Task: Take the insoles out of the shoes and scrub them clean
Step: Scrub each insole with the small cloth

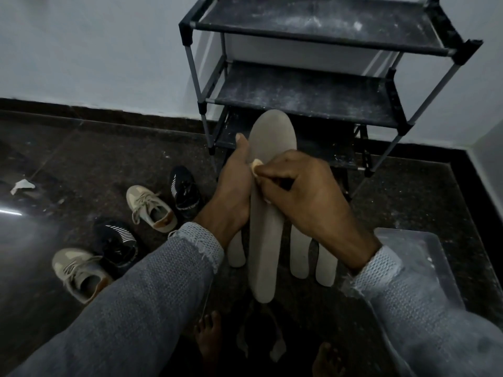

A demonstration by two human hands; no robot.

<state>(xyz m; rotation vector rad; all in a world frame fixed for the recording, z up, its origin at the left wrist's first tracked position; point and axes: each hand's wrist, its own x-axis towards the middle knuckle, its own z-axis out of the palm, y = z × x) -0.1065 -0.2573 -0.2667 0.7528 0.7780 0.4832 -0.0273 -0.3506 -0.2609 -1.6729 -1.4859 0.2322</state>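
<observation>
Resting insole (268,213) between left hand (234,191) and right hand (302,191)

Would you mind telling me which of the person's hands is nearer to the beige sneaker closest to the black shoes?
Left. The left hand grips the held insole just right of that beige sneaker; the right hand is farther right, across the insole, pinching a small pale scrubber.

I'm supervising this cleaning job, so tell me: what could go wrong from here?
1. The left hand holds the insole only at its edge; hard rubbing by the right hand with the small pale scrubber might bend it or break that grip.
2. Three insoles lie on the dusty floor, so they may pick up dirt.
</observation>
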